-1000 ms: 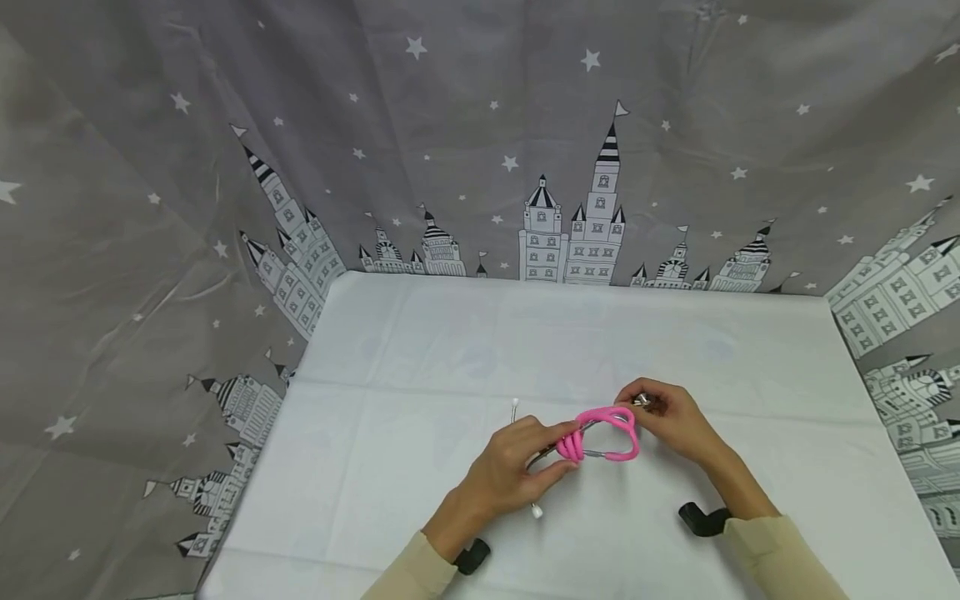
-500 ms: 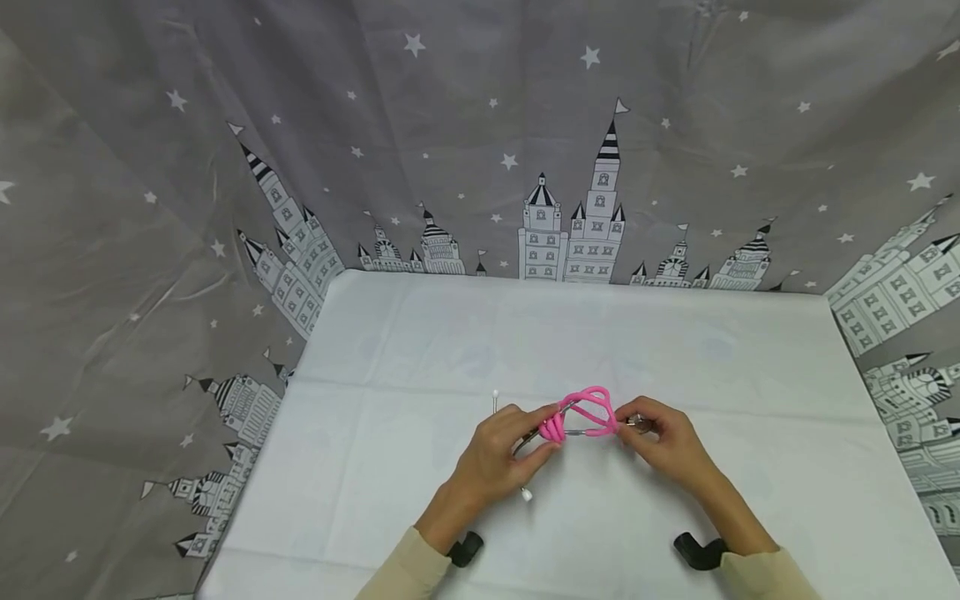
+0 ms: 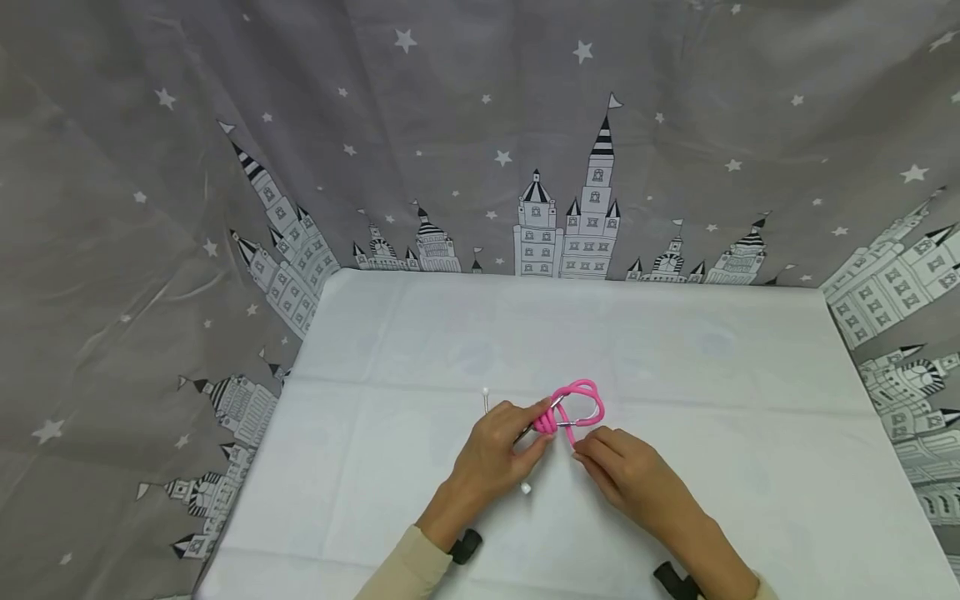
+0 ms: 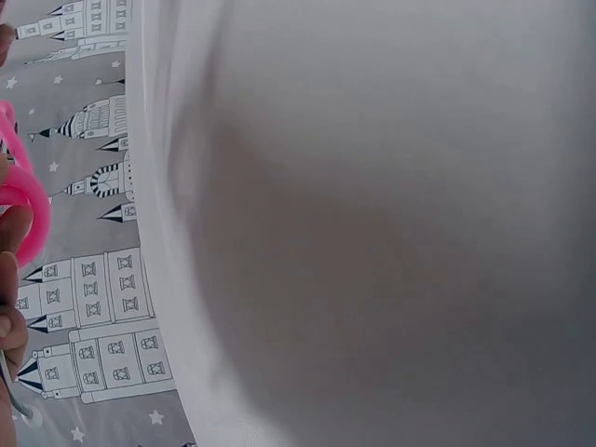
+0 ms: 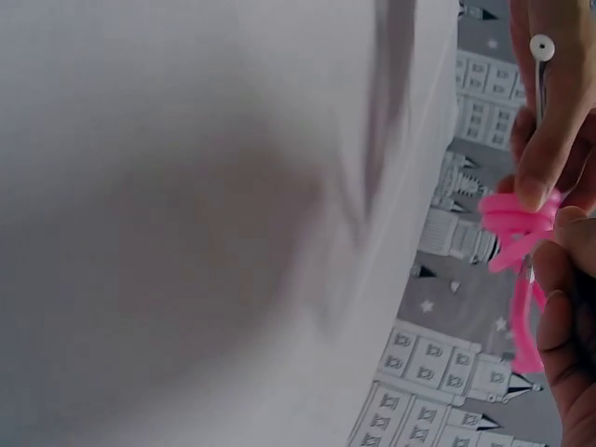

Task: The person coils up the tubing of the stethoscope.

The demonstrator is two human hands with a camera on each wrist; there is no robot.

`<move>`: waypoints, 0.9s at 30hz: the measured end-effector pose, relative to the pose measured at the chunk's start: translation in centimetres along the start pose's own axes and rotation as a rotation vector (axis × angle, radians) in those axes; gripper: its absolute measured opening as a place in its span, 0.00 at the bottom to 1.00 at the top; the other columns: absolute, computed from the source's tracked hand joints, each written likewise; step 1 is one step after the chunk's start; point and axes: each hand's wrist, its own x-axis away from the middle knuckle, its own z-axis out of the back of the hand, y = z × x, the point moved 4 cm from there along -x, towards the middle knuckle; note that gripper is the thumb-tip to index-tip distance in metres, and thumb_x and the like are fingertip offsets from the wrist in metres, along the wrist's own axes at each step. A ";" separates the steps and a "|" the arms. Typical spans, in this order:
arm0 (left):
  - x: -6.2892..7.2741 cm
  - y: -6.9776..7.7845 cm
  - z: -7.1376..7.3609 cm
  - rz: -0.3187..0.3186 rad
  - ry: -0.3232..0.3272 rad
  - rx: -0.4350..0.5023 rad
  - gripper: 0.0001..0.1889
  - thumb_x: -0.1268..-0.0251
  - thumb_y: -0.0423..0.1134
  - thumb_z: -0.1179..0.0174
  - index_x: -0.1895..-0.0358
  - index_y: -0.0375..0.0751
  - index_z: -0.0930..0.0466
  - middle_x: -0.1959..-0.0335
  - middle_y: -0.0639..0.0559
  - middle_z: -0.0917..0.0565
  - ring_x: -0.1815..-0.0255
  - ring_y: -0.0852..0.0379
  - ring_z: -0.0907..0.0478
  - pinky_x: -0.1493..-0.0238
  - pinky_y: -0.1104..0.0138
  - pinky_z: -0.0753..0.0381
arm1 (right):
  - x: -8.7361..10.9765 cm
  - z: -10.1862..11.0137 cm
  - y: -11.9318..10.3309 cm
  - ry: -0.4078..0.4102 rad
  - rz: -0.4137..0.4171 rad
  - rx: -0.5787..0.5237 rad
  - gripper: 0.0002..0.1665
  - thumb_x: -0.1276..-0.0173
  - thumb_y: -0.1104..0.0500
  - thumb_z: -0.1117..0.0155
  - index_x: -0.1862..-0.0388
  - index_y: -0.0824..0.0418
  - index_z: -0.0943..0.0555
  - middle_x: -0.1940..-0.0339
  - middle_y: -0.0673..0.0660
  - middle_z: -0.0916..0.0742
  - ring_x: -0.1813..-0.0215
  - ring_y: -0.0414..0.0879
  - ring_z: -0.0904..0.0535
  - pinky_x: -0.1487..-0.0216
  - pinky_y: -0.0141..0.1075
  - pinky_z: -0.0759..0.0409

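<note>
Between both hands, above the white table, is a pink cord [image 3: 546, 423] wound in several tight turns around a thin metal wire piece, with a wide loop standing out to the right. My left hand [image 3: 491, 450] pinches the wound turns between thumb and fingers. A thin metal rod with a white knob [image 3: 526, 488] at each end passes behind this hand; one knob [image 5: 542, 47] shows clearly in the right wrist view. Lower right of the loop, my right hand [image 3: 633, 475] pinches a strand of the cord. The left wrist view catches only part of the cord [image 4: 37, 223].
A white cloth [image 3: 390, 467] covers the table. Grey curtains [image 3: 450, 125] printed with castles and stars hang behind it and at both sides. Black camera mounts sit at the left wrist [image 3: 467, 547] and the right wrist [image 3: 675, 581].
My right hand has left the loop's right end, where a shiny metal piece showed, and moved down and left to a cord strand. My left hand and the cord have shifted left.
</note>
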 end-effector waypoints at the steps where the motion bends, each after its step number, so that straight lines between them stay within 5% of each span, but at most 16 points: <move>1: 0.1 0.0 -0.1 -0.001 -0.003 -0.007 0.27 0.40 0.38 0.20 0.36 0.42 0.12 0.67 0.57 0.12 0.67 0.62 0.24 0.66 0.76 0.27 | -0.2 0.0 -0.3 -0.004 0.012 0.023 0.25 0.11 0.48 0.51 0.59 0.58 0.12 0.61 0.48 0.12 0.63 0.40 0.15 0.57 0.29 0.14; 6: 0.1 0.1 -0.1 0.000 -0.014 -0.002 0.27 0.39 0.38 0.20 0.35 0.43 0.13 0.66 0.57 0.12 0.67 0.62 0.24 0.65 0.76 0.26 | -0.7 0.2 -1.0 0.002 0.024 0.043 0.27 0.10 0.48 0.54 0.58 0.59 0.12 0.61 0.49 0.12 0.61 0.41 0.14 0.56 0.30 0.13; 13: 0.0 -0.1 0.0 0.038 -0.017 0.000 0.27 0.39 0.39 0.20 0.36 0.41 0.13 0.64 0.56 0.10 0.66 0.62 0.22 0.66 0.77 0.25 | -1.0 0.2 -1.5 -0.007 0.002 -0.051 0.22 0.10 0.55 0.55 0.43 0.61 0.13 0.49 0.53 0.13 0.49 0.43 0.16 0.46 0.28 0.18; 19: 0.0 -0.1 0.0 0.014 -0.010 -0.011 0.26 0.39 0.39 0.20 0.37 0.41 0.12 0.63 0.57 0.09 0.66 0.62 0.22 0.65 0.76 0.24 | -0.6 0.2 -1.0 -0.044 -0.115 -0.143 0.16 0.14 0.64 0.47 0.34 0.63 0.21 0.45 0.52 0.15 0.45 0.42 0.20 0.38 0.24 0.25; 23: 0.0 0.0 0.1 -0.001 -0.002 -0.021 0.26 0.41 0.39 0.19 0.38 0.41 0.11 0.64 0.57 0.10 0.67 0.62 0.22 0.65 0.76 0.24 | -0.4 0.4 -0.3 -0.017 -0.214 -0.268 0.25 0.27 0.74 0.34 0.34 0.67 0.27 0.44 0.52 0.13 0.45 0.41 0.15 0.35 0.18 0.25; 27: 0.1 0.2 -0.1 -0.029 0.001 -0.011 0.26 0.42 0.38 0.19 0.39 0.41 0.11 0.64 0.58 0.09 0.67 0.62 0.21 0.65 0.76 0.24 | -0.4 0.4 0.2 0.105 -0.268 -0.494 0.27 0.35 0.80 0.31 0.40 0.66 0.22 0.49 0.57 0.09 0.50 0.42 0.11 0.42 0.21 0.18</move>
